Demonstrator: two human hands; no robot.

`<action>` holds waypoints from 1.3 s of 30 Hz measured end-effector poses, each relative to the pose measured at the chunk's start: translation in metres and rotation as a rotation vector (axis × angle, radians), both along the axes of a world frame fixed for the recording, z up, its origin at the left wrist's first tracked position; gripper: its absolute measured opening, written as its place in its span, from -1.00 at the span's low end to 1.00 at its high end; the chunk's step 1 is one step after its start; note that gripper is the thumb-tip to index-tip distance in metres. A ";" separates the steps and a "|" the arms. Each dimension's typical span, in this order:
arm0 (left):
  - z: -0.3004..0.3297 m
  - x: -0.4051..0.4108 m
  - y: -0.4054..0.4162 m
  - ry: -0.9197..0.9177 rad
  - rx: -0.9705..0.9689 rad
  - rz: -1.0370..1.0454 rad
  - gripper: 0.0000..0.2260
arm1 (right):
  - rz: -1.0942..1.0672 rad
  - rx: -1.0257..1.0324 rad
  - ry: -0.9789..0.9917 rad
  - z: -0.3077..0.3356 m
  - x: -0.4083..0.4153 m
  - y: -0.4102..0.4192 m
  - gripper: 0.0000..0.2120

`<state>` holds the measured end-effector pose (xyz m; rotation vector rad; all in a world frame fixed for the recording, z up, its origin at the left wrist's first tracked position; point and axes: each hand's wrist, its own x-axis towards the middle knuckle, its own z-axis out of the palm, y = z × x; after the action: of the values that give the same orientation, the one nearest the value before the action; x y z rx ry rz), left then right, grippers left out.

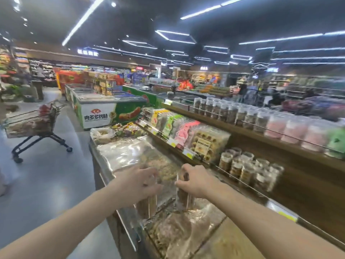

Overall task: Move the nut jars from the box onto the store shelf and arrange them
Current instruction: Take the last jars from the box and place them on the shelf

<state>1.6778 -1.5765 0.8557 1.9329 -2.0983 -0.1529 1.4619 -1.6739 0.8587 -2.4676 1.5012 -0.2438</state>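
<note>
Presently my right hand (196,181) is clamped over the top of a clear nut jar (183,198), fingers curled around its lid. My left hand (142,182) sits on top of a second jar (147,204) just left of it, fingers spread and bent over the lid; motion blur keeps me from telling whether it truly grips. Both jars stand upright above the plastic-covered bulk bins (130,152), low on the store shelf (280,144).

Risk, as I judge it: the bin covers look slick and uneven, so a jar set down there could tip. A loose left grip could drop its jar at the bin's front edge.

Beyond the right jar, a cluster of shelved jars (248,168) stands behind a wire rail; the bare ledge just right of my right hand looks the likeliest room. Left of the bins the aisle floor runs open to a shopping cart (35,126). No box is in view.
</note>
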 end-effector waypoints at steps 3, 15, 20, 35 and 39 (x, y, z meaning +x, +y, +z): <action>0.003 -0.042 -0.051 -0.027 -0.009 -0.144 -0.47 | -0.132 0.031 0.031 -0.005 -0.047 -0.023 -0.45; 0.009 -0.176 -0.245 0.041 0.031 -0.652 -0.40 | -0.643 0.075 0.095 -0.004 -0.189 -0.108 -0.48; 0.013 -0.223 -0.303 0.020 0.035 -0.819 -0.50 | -0.775 0.139 0.122 0.003 -0.221 -0.130 -0.49; -0.015 -0.337 -0.377 0.107 0.055 -1.020 -0.55 | -1.034 0.192 -0.094 -0.047 -0.335 -0.232 -0.32; -0.021 -0.353 -0.390 0.117 0.088 -0.998 -0.54 | -1.026 0.144 -0.109 -0.062 -0.359 -0.272 -0.33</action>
<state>1.3247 -1.9666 0.8350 0.7099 -2.7793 -0.5359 1.1030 -1.9463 0.7969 -1.3459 2.4705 -0.4034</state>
